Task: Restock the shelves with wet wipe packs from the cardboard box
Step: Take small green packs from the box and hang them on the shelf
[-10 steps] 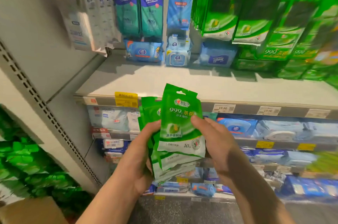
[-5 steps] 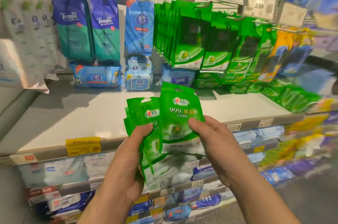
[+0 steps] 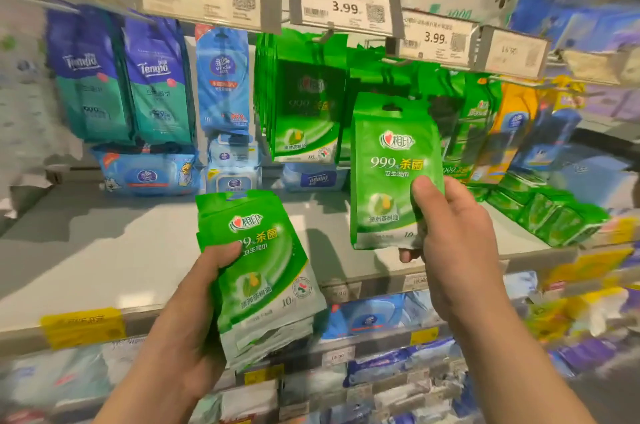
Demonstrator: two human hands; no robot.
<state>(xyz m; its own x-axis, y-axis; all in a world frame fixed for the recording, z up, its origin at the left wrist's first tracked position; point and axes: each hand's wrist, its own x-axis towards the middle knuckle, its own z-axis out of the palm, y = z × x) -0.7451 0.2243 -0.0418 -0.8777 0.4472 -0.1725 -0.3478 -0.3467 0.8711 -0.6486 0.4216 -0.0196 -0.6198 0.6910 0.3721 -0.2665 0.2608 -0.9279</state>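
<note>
Head view
Left hand: the left hand (image 3: 194, 312) holds a stack of green wet wipe packs (image 3: 263, 281). The thumb lies across the front of the top pack and the other fingers are curled round the back, clamped on the stack.
Stack of packs: it leans a little to the left, in front of the grey shelf (image 3: 104, 257) and just over its front edge.
Right hand: the right hand (image 3: 457, 250) holds one green pack (image 3: 391, 170) by its lower right corner. The thumb presses on the front and the other fingers are behind it, clamped on the pack.
Single pack: it stands upright, higher than the stack and to the right of it, well apart from it. It is in front of the hanging green packs (image 3: 304, 101).
Hanging green packs: they hang in tight rows over the back of the grey shelf, under the price tags (image 3: 346, 6).
Price tags: the white tags read 2.99, 3.99 and 3.99.
Left of the hanging green packs: one light blue pack (image 3: 223, 77), then two dark blue and teal Tempo packs (image 3: 121, 77).
Under the hanging packs: small blue packs (image 3: 149, 174) lie at the back of the grey shelf.
Right end of the grey shelf: more green packs (image 3: 543, 212) lie in a pile, blurred.
Lower shelves: blue and white packs (image 3: 374, 316) sit below the grey shelf, blurred.
</note>
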